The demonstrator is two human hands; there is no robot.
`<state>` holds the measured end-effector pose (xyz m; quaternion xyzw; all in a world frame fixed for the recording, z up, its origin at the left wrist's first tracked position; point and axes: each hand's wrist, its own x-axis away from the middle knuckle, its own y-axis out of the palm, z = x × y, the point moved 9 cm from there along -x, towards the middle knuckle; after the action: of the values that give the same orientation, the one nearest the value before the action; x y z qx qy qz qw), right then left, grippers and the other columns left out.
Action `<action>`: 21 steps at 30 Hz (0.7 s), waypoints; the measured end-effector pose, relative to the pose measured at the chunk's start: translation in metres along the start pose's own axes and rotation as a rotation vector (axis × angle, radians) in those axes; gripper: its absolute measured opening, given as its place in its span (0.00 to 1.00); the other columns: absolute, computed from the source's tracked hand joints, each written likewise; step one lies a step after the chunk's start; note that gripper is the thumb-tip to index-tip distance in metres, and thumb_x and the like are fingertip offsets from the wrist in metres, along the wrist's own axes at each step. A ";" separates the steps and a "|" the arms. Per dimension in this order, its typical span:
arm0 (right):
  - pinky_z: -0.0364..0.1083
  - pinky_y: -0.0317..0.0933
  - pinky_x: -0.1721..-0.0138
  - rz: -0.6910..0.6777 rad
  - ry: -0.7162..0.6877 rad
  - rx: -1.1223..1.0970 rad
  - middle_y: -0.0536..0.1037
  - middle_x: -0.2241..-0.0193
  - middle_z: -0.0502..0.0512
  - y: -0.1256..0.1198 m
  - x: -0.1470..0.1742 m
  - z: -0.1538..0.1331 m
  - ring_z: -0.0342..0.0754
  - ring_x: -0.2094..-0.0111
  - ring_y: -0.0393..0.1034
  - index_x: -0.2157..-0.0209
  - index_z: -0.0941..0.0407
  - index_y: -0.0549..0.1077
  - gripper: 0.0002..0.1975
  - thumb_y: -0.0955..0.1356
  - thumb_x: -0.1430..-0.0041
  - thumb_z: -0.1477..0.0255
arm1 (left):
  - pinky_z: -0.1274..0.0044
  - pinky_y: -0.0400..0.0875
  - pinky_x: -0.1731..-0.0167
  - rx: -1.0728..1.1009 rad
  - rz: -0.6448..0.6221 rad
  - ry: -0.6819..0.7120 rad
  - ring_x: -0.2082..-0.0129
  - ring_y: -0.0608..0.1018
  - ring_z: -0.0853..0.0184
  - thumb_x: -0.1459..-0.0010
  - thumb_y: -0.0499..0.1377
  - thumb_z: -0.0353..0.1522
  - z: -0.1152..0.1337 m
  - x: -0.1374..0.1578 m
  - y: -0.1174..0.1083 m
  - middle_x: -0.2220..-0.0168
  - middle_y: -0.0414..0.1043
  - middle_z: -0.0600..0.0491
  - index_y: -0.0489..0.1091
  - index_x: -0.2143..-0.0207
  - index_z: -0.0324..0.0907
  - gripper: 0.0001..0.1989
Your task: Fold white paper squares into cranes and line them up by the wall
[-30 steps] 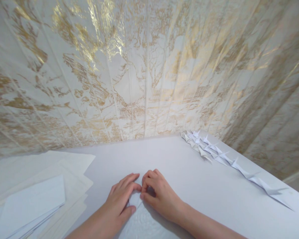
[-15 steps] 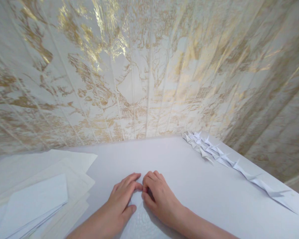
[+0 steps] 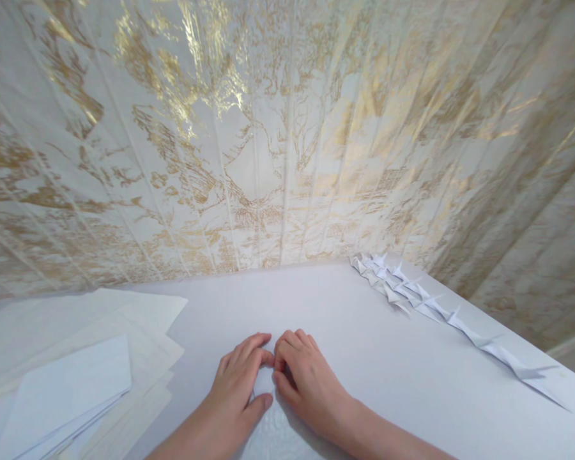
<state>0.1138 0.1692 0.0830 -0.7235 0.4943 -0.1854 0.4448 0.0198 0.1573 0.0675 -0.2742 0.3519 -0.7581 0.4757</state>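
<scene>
No text, label, brand, number or sign is readable here.

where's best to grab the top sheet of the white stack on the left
Probably the near right corner of the top sheet, coming from the right with the left hand. It lies flat, so its middle offers no edge to pinch; that corner faces the hand, and the sheet looks slightly parted from the layers below along its near edge.
</scene>
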 end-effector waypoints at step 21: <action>0.50 0.54 0.55 0.008 0.001 -0.131 0.72 0.64 0.51 -0.005 0.002 0.000 0.51 0.59 0.62 0.69 0.55 0.65 0.11 0.66 0.51 0.84 | 0.62 0.53 0.38 -0.010 0.074 -0.108 0.35 0.59 0.60 0.53 0.53 0.23 0.007 -0.004 -0.002 0.38 0.61 0.43 0.66 0.62 0.42 0.14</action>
<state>0.1175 0.1683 0.0862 -0.7490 0.5083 -0.1515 0.3970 0.0249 0.1595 0.0730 -0.3041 0.3394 -0.7223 0.5202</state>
